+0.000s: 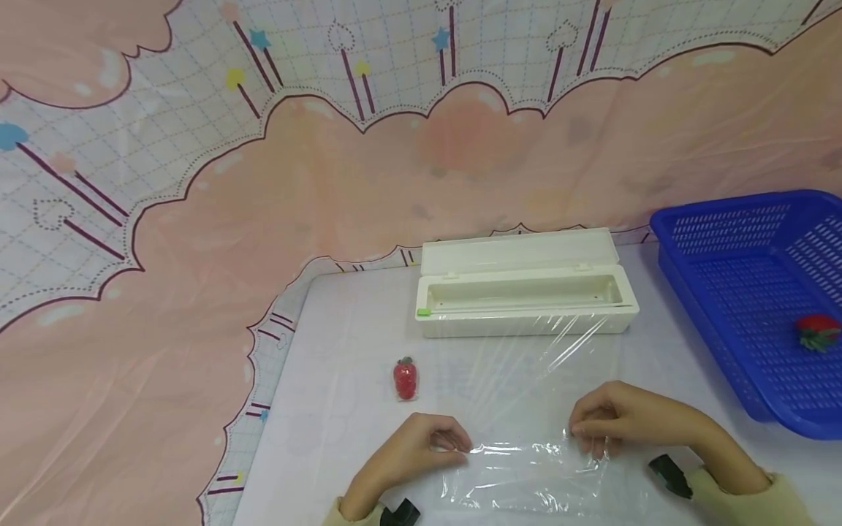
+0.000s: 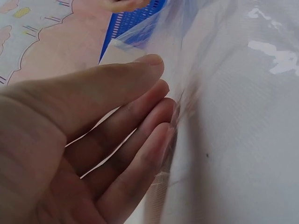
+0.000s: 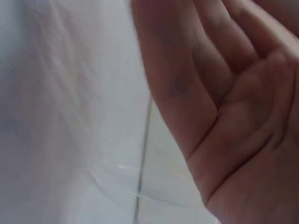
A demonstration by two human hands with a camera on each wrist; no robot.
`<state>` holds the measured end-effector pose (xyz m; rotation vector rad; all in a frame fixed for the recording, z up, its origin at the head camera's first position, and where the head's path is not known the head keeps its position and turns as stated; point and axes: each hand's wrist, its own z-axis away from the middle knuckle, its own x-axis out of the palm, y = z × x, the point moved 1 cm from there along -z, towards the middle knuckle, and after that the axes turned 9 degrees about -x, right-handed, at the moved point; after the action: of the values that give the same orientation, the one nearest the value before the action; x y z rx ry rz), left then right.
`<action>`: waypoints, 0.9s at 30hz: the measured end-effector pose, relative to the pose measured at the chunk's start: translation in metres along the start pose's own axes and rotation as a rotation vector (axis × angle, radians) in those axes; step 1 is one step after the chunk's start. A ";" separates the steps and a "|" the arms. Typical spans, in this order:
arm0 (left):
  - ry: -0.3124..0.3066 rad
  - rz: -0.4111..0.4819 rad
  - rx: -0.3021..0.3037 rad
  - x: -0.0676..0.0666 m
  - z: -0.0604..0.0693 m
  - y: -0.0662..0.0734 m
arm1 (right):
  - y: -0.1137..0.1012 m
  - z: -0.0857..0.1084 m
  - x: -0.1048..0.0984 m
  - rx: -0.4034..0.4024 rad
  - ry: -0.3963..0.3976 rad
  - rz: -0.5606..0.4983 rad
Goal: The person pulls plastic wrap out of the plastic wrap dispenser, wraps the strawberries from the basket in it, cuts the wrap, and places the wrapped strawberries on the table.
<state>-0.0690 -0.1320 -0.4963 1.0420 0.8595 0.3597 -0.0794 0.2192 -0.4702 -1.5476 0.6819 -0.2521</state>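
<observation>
A clear sheet of plastic wrap (image 1: 520,467) stretches from the front of a white wrap dispenser (image 1: 526,321) toward the person. My left hand (image 1: 424,449) pinches the sheet's left side between thumb and fingers; in the left wrist view, the wrap (image 2: 182,88) gathers against the fingertips. On the opposite side, my right hand (image 1: 618,420) pinches the sheet with curled fingers. The right wrist view shows the palm (image 3: 247,107) beside blurred film, its fingertips out of frame. Left of the sheet lies a small strawberry (image 1: 406,380) that looks wrapped in clear film.
The dispenser's lid (image 1: 520,252) stands raised at the back, and a green slider (image 1: 424,312) sits at its left front. A blue basket (image 1: 710,321) on the right holds an unwrapped strawberry (image 1: 818,332). Patterned cloth (image 1: 368,190) hangs behind the white table (image 1: 329,409).
</observation>
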 end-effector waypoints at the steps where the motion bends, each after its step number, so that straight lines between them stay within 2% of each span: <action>1: 0.005 -0.005 -0.003 0.000 0.000 0.000 | 0.001 -0.001 0.001 -0.014 0.015 0.035; 6: 0.016 -0.005 -0.020 0.001 0.000 0.000 | 0.010 -0.001 0.005 -0.038 0.114 0.234; 9: 0.016 -0.001 -0.023 0.002 0.000 0.000 | 0.016 0.001 0.008 -0.033 0.141 0.301; 16: 0.018 0.026 -0.042 0.001 0.000 -0.002 | 0.028 0.010 0.006 0.010 0.157 0.303; 22: 0.019 0.043 -0.056 0.001 -0.001 -0.005 | 0.031 0.018 0.001 -0.016 0.139 0.283; 27: 0.032 0.070 -0.086 0.002 0.001 -0.007 | 0.031 0.026 -0.001 -0.009 0.131 0.257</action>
<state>-0.0678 -0.1349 -0.5033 0.9901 0.8309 0.4693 -0.0743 0.2429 -0.5030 -1.4429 0.9775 -0.1582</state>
